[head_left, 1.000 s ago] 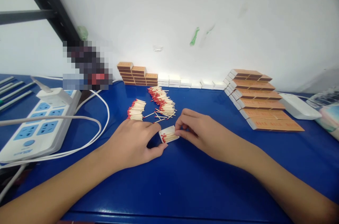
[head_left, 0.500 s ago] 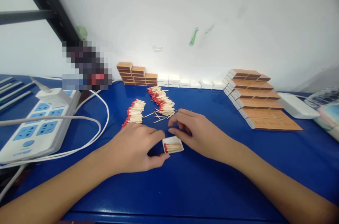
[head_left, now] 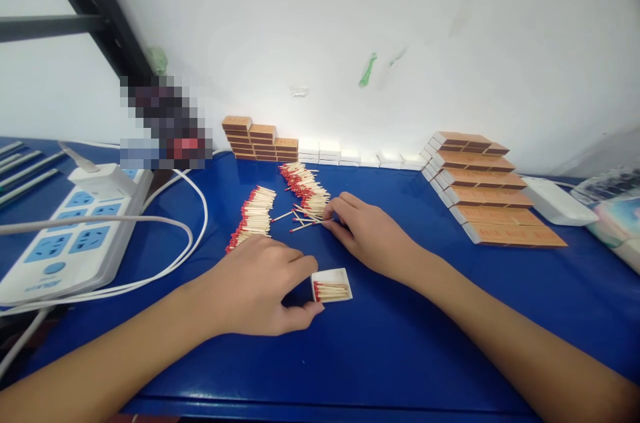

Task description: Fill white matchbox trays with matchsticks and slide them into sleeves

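Observation:
My left hand (head_left: 265, 286) holds the left end of a small white matchbox tray (head_left: 341, 274) between thumb and forefinger. Several red-headed matches (head_left: 333, 290) lie side by side in the tray, along its near side. Beyond it, my right hand (head_left: 367, 230) is closed in a pinch at the tail ends of some loose matches (head_left: 303, 218). These lie crossed at the near end of a long match pile (head_left: 306, 188). A second match pile (head_left: 255, 213) spreads just behind my left hand, which partly covers it.
Brown matchboxes (head_left: 263, 150) are stacked by the wall at left, beside a row of white trays (head_left: 329, 153). Stepped matchboxes (head_left: 493, 196) stand at right, near a white device (head_left: 557, 200). A power strip (head_left: 75, 236) and looping white cables (head_left: 200, 236) occupy the left.
My right hand has moved away from the tray to the loose matches, its fingertips now closed at their ends. The tray and my left hand sit slightly lower in view.

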